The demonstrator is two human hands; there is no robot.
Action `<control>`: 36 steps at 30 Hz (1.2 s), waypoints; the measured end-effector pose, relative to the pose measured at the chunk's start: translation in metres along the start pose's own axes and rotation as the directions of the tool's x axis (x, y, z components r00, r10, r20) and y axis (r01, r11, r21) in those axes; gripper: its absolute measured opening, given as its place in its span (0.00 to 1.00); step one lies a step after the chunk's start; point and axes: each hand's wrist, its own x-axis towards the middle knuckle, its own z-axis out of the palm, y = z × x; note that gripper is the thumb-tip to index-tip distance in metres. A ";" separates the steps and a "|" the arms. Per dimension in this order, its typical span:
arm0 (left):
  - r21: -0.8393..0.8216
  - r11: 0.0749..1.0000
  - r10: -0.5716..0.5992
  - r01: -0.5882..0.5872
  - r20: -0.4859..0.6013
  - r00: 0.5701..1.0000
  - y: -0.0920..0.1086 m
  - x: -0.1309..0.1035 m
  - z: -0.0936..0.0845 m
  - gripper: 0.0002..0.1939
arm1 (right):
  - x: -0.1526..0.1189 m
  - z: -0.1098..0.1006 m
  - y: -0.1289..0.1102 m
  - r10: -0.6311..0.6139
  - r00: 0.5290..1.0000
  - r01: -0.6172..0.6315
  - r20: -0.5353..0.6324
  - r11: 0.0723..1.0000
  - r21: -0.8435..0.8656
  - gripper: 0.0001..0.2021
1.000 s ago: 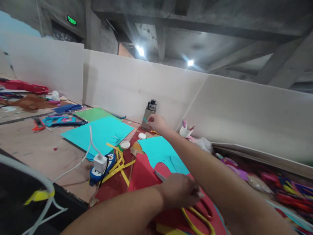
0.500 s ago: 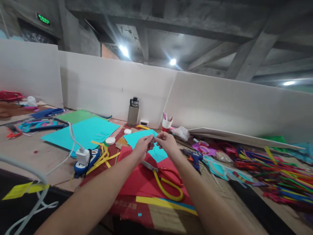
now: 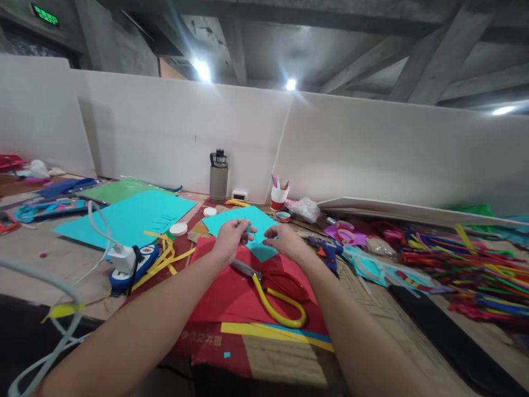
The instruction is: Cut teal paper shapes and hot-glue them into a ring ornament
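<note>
My left hand (image 3: 233, 238) is closed in a pinch above the turquoise paper (image 3: 263, 252); a small bluish bit shows at its fingertips, too small to name. My right hand (image 3: 285, 241) hovers just to the right, fingers bent and slightly apart, with nothing visible in them. A gap separates the two hands. Below them, scissors (image 3: 257, 275) with one yellow and one red handle lie on red paper (image 3: 223, 300). Yellow strips (image 3: 239, 329) lie along the near edge of the red paper.
A power strip (image 3: 142, 262) with a white plug and yellow strips (image 3: 167, 256) are at left, near a large turquoise sheet (image 3: 124, 218). A bottle (image 3: 219, 182) and pen cup (image 3: 279, 196) stand behind. To the right are a glue gun (image 3: 328, 253) and colourful pipe cleaners (image 3: 487, 270).
My hands were together at the fingertips and have moved apart, the right one drawing away from the left. The camera view has tilted down slightly.
</note>
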 end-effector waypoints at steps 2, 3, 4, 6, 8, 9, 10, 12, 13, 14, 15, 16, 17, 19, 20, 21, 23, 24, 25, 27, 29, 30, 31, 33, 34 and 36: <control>0.004 1.000 -0.006 0.006 0.012 1.000 0.000 0.000 0.000 0.15 | 0.002 0.004 0.009 0.046 0.999 -0.042 0.028 0.992 -0.121 0.07; 0.009 1.000 -0.006 0.006 0.020 1.000 -0.001 0.000 0.001 0.14 | 0.003 0.006 0.012 0.064 0.997 -0.057 0.039 0.984 -0.167 0.07; 0.014 1.000 -0.008 0.008 0.025 1.000 -0.001 0.001 0.000 0.14 | 0.005 0.010 0.015 0.079 0.996 -0.067 0.051 0.977 -0.203 0.08; 0.026 1.000 -0.009 0.008 0.026 1.000 -0.001 0.002 0.000 0.13 | 0.008 0.015 0.018 0.101 0.992 -0.080 0.073 0.965 -0.250 0.08; 0.036 0.999 -0.005 0.005 0.019 1.000 -0.001 0.004 -0.001 0.13 | 0.011 0.017 0.019 0.114 0.989 -0.085 0.095 0.959 -0.270 0.06; 0.037 0.999 -0.004 0.003 0.014 1.000 -0.001 0.005 -0.002 0.13 | 0.011 0.018 0.019 0.116 0.988 -0.085 0.103 0.959 -0.271 0.04; 0.037 0.999 -0.005 0.004 0.009 1.000 0.000 0.005 -0.003 0.13 | 0.012 0.017 0.020 0.116 0.987 -0.084 0.109 0.960 -0.266 0.03; 0.041 0.999 -0.021 0.021 0.003 1.000 0.001 0.005 -0.004 0.13 | 0.011 0.016 0.020 0.112 0.988 -0.085 0.104 0.967 -0.239 0.03; 0.048 0.998 -0.034 0.034 0.005 0.999 0.001 0.005 -0.004 0.13 | 0.010 0.016 0.020 0.109 0.990 -0.087 0.092 0.972 -0.218 0.04; 0.059 0.997 -0.046 0.046 0.011 0.999 0.001 0.004 -0.004 0.13 | 0.010 0.015 0.020 0.106 0.992 -0.090 0.075 0.978 -0.191 0.05; 0.076 0.996 -0.057 0.056 0.019 0.998 0.001 0.004 -0.005 0.13 | 0.009 0.014 0.020 0.101 0.993 -0.091 0.055 0.983 -0.159 0.05; 0.097 0.993 -0.067 0.064 0.029 0.997 0.001 0.004 -0.005 0.14 | 0.008 0.013 0.021 0.097 0.995 -0.092 0.035 0.988 -0.122 0.06; 0.119 0.991 -0.073 0.068 0.037 0.997 0.001 0.005 -0.006 0.14 | 0.008 0.013 0.021 0.094 0.995 -0.092 0.017 0.992 -0.081 0.07; 0.151 0.986 -0.081 0.074 0.040 0.996 0.000 0.006 -0.006 0.15 | 0.008 0.012 0.023 0.095 0.995 -0.095 -0.006 0.995 0.013 0.08; 0.153 0.985 -0.085 0.078 0.038 0.996 0.000 0.006 -0.006 0.15 | 0.008 0.012 0.023 0.102 0.995 -0.100 -0.014 0.993 0.067 0.08; 0.145 0.986 -0.089 0.083 0.036 0.995 -0.001 0.007 -0.006 0.14 | 0.008 0.012 0.023 0.111 0.994 -0.108 -0.020 0.986 0.124 0.08; 0.113 0.989 -0.098 0.094 0.032 0.995 -0.001 0.007 -0.005 0.13 | 0.008 0.011 0.022 0.128 0.991 -0.117 -0.031 0.962 0.247 0.06; 0.105 0.989 -0.103 0.099 0.032 0.994 -0.002 0.007 -0.004 0.13 | 0.008 0.010 0.020 0.133 0.990 -0.116 -0.037 0.944 0.308 0.06; 0.110 0.988 -0.108 0.104 0.032 0.994 -0.002 0.007 -0.003 0.13 | 0.007 0.010 0.018 0.135 0.990 -0.110 -0.044 0.925 0.365 0.06; 0.161 0.982 -0.109 0.103 0.027 0.994 -0.002 0.006 -0.003 0.12 | 0.006 0.008 0.013 0.133 0.989 -0.092 -0.059 0.884 0.459 0.05; 0.240 0.967 -0.100 0.088 0.040 0.994 -0.002 0.006 -0.003 0.12 | 0.005 0.007 0.008 0.132 0.989 -0.076 -0.069 0.848 0.525 0.04; 0.273 0.959 -0.097 0.080 0.050 0.994 -0.002 0.005 -0.004 0.11 | 0.005 0.006 0.005 0.129 0.989 -0.070 -0.071 0.833 0.549 0.04; 0.297 0.952 -0.096 0.074 0.060 0.994 -0.001 0.005 -0.004 0.12 | 0.004 0.006 0.003 0.125 0.990 -0.063 -0.071 0.820 0.568 0.03; 0.305 0.949 -0.109 0.085 0.062 0.992 0.000 0.004 -0.005 0.13 | 0.003 0.006 0.000 0.111 0.991 -0.048 -0.070 0.801 0.597 0.03; 0.291 0.951 -0.125 0.104 0.054 0.991 0.001 0.004 -0.005 0.13 | 0.002 0.007 -0.001 0.102 0.992 -0.039 -0.070 0.794 0.607 0.03; 0.246 0.958 -0.163 0.147 0.047 0.985 0.002 0.003 -0.004 0.14 | 0.002 0.007 -0.003 0.086 0.994 -0.022 -0.074 0.786 0.618 0.03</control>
